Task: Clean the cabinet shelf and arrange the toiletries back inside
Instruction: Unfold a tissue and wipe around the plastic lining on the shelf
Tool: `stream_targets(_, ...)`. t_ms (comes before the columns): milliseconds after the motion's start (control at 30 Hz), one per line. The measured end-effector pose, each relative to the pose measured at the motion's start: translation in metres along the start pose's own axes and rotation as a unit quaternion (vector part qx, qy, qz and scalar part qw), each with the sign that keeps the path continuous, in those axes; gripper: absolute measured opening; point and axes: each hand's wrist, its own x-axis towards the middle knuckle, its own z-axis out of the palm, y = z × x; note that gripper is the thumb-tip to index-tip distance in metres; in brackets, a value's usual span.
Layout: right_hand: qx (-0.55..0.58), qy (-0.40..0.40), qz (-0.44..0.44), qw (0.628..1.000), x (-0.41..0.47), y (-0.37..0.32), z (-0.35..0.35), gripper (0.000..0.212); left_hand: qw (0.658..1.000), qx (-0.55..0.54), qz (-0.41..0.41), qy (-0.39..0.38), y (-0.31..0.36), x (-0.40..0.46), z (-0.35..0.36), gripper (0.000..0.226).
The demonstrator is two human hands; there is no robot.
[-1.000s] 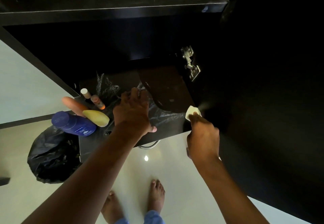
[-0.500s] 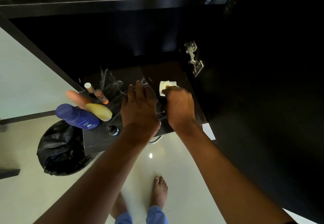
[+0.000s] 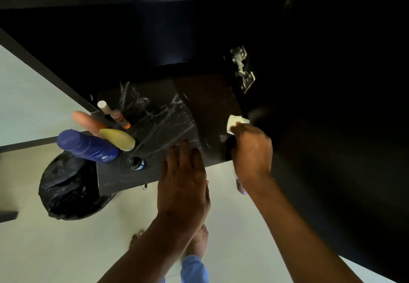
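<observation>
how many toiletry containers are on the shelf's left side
6: blue bottle, yellow bottle, orange tube, white-capped stick, orange-tipped stick, small dark bottle. More may hide behind.

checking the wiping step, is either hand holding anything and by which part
The right hand grips a white cloth by its near end; the far end sticks out past the fingers. The left hand holds nothing, lying flat at the shelf edge.

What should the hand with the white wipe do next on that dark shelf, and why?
Probably sweep the white wipe leftward. The right hand grips it at the shelf's right edge, while pale streaks remain mid-shelf. The left hand lies flat at the front edge, seemingly steadying.
</observation>
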Motion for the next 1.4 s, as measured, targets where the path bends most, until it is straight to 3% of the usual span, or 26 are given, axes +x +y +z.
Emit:
stream_targets(133, 0.052, -0.012, -0.080, 0.995, -0.009, -0.010, 0.008, 0.033, 1.000, -0.002, 0.004, -0.002, -0.002, 0.002, -0.004, 0.077)
stream_targets(233, 0.046, -0.011, -0.176, 0.983, -0.040, 0.000, 0.008, 0.050, 1.000, -0.008, 0.009, 0.005, -0.005, 0.002, -0.006, 0.076)
stream_targets(300, 0.030, -0.010, -0.166, 0.986, -0.056, 0.011, 0.005, 0.054, 1.000, -0.008, 0.014, 0.004, -0.006, 0.002, -0.005, 0.078)
stream_targets(433, -0.024, -0.070, -0.014, 0.997, -0.046, 0.010, -0.007, 0.045, 1.000, -0.002, 0.021, -0.006, -0.007, -0.001, -0.005, 0.080)
stream_targets(500, -0.023, -0.055, 0.003, 0.998, -0.029, 0.002, -0.010, 0.043, 1.000, 0.001, 0.023, -0.009, -0.008, -0.002, -0.004, 0.082)
stream_targets(633, 0.049, -0.061, -0.054, 0.995, -0.011, -0.019, -0.007, 0.025, 1.000, -0.003, 0.025, -0.005, -0.010, -0.001, -0.006, 0.076)
stream_targets(767, 0.045, -0.020, -0.224, 0.973, -0.045, -0.012, 0.001, 0.046, 0.999, -0.042, 0.025, 0.014, -0.016, 0.003, -0.010, 0.070)
stream_targets(867, 0.031, -0.002, -0.199, 0.979, -0.053, -0.001, 0.004, 0.047, 0.997, -0.068, 0.025, 0.033, -0.018, 0.002, -0.011, 0.075)
stream_targets(1000, 0.039, 0.013, -0.124, 0.991, -0.006, -0.022, 0.013, 0.029, 0.998, -0.042, -0.006, 0.052, -0.017, 0.015, -0.018, 0.080)
stream_targets(1233, -0.041, 0.007, -0.213, 0.976, 0.087, -0.093, 0.011, 0.010, 0.995, -0.029, -0.099, -0.010, -0.025, 0.086, -0.044, 0.101)
stream_targets(1400, 0.043, -0.053, -0.269, 0.961, 0.056, -0.067, 0.015, 0.017, 0.993, -0.017, -0.119, -0.019, -0.034, 0.097, -0.043, 0.110)
